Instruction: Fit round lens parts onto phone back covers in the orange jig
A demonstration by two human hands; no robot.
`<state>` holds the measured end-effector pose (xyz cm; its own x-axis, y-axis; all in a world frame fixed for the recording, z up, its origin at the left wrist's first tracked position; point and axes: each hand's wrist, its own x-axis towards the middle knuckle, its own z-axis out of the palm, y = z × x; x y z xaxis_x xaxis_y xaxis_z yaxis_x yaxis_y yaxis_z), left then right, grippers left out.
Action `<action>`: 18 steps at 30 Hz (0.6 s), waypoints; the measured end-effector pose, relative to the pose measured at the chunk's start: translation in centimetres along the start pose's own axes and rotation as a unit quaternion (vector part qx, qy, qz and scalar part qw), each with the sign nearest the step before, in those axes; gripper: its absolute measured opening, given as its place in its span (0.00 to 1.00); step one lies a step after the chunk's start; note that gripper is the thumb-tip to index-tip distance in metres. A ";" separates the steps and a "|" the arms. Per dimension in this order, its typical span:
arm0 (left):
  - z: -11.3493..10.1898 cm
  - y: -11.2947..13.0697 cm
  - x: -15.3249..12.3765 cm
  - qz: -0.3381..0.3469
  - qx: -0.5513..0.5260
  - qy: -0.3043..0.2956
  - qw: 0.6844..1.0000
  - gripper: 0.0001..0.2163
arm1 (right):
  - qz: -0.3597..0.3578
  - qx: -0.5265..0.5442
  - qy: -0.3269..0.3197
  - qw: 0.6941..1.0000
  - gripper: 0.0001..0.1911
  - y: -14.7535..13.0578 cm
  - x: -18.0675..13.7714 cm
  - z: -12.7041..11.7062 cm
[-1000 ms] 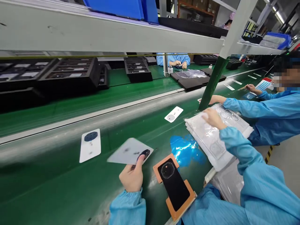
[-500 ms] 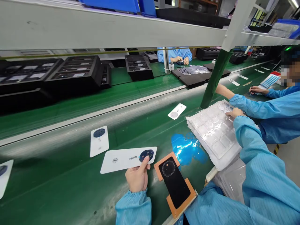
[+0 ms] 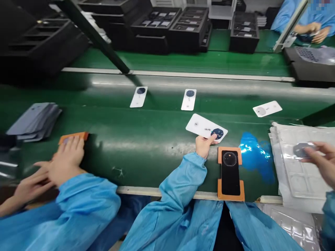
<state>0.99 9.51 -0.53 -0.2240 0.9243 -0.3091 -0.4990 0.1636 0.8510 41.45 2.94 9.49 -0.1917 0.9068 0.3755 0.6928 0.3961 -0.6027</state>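
My left hand (image 3: 203, 146) pinches a white phone back cover (image 3: 198, 126) by the end with its dark round camera piece, thumb on top. At the right, my right hand (image 3: 326, 162) holds a greyish round disc (image 3: 300, 150) between thumb and fingers. It is raised over a clear blister tray (image 3: 295, 176) with square pockets. To the right of my left hand, an orange fixture (image 3: 222, 188) lies at the belt's front edge. In it sits a black phone-shaped plate (image 3: 230, 177) with a ring outline near the top.
Three white back covers (image 3: 188, 101) lie farther back on the green belt (image 3: 146, 146). Blue film (image 3: 251, 150) lies beside the fixture. At left, a co-worker's hands (image 3: 66, 157) press on another orange fixture (image 3: 83, 135), near stacked grey sheets (image 3: 36, 120). Black boxes (image 3: 187, 35) stand beyond.
The view has swung left. My right hand has come up from the blister tray with the disc in it. My left hand still holds the back cover, now tilted the other way.
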 end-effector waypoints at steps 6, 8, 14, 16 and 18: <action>-0.1 0.2 -0.2 0.009 -0.044 -0.026 0.999 0.26 | 0.015 0.021 -0.071 0.997 0.10 -9.6 -0.7 13.7; -0.1 0.4 -0.1 0.010 -0.055 -0.021 0.998 0.25 | -0.059 -0.050 -0.072 0.994 0.15 -10.7 -0.8 16.7; 0.1 0.6 -0.4 0.002 -0.047 -0.016 0.999 0.25 | -0.153 -0.128 -0.132 0.971 0.22 -9.8 -2.5 18.9; 0.1 0.5 -0.5 0.007 -0.036 -0.011 0.999 0.24 | -0.164 -0.123 -0.140 0.969 0.23 -9.5 -2.6 18.6; 0.1 0.4 -0.5 0.018 -0.025 -0.001 1.000 0.22 | -0.173 -0.116 -0.148 0.967 0.23 -9.5 -2.6 18.4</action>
<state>0.92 9.17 0.00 -0.2417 0.9297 -0.2780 -0.5313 0.1130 0.8396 22.61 -0.48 1.30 -0.6071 0.7406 0.2881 0.6817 0.6717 -0.2900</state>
